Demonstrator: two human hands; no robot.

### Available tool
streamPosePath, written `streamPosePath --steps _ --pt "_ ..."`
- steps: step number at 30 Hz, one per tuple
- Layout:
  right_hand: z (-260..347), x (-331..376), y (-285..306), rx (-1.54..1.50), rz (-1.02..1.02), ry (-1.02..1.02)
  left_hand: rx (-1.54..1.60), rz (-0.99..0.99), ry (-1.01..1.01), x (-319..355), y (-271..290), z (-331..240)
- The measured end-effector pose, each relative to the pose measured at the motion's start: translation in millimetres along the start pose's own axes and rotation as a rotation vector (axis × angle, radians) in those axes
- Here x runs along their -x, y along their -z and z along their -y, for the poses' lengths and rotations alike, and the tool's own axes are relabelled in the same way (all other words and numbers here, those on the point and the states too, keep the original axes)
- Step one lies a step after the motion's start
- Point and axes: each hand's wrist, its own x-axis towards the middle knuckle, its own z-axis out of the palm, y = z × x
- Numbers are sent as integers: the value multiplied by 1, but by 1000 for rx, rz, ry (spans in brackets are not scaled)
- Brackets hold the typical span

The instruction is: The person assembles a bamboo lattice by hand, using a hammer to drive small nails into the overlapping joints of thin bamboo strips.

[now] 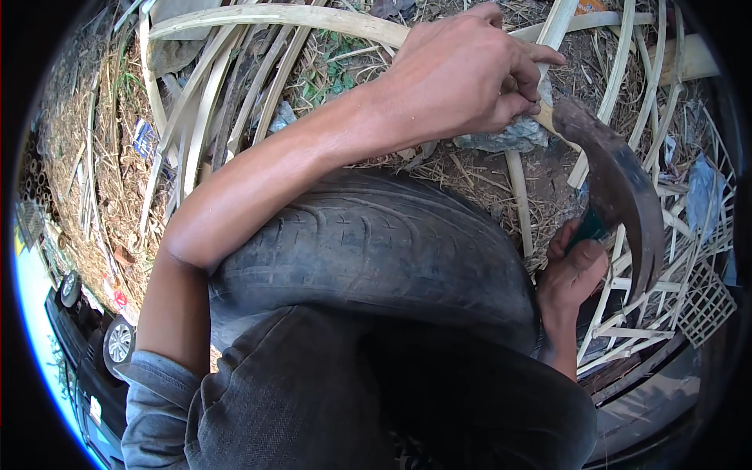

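My left hand [470,74] reaches across from the lower left, its fingers closed on a pale bamboo strip [290,14]. One stretch of strip runs off to the left, and a short end shows past my fingertips on the right. My right hand [576,270] grips the green handle [589,229] of a knife with a broad, curved, dark blade [627,188]. The blade's upper end lies at the strip, close to my left fingertips; whether it cuts in, I cannot tell. Below my left forearm sits a worn black tyre [376,243], in front of my knees.
Several bamboo strips [207,117] lie on the straw-littered ground at the left. More split strips and a woven lattice piece [705,305] are at the right, with a blue plastic scrap [705,196]. A pale stone-like lump [505,137] lies under my left hand. A dark vehicle [86,360] stands far left.
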Motion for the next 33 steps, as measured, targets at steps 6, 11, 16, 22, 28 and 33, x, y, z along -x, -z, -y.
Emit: streamPosePath --steps 6,11,16,22,28,33 --pt "-4 -5 5 -58 -60 9 249 -116 -69 -6 -10 -1" --pt "-12 -30 12 29 -40 -141 31 -230 -32 0 -7 -14" --pt "-9 -79 16 349 -123 -75 43 -182 -19 -4 -2 -19" --pt "-19 -73 1 220 -129 -154 -17 -152 -10 -5 2 -24" --pt "-20 -14 38 370 -16 -107 -18 -139 -27 -12 1 -34" --pt "-10 -53 13 190 373 387 -30 -146 -42 -17 -2 -35"
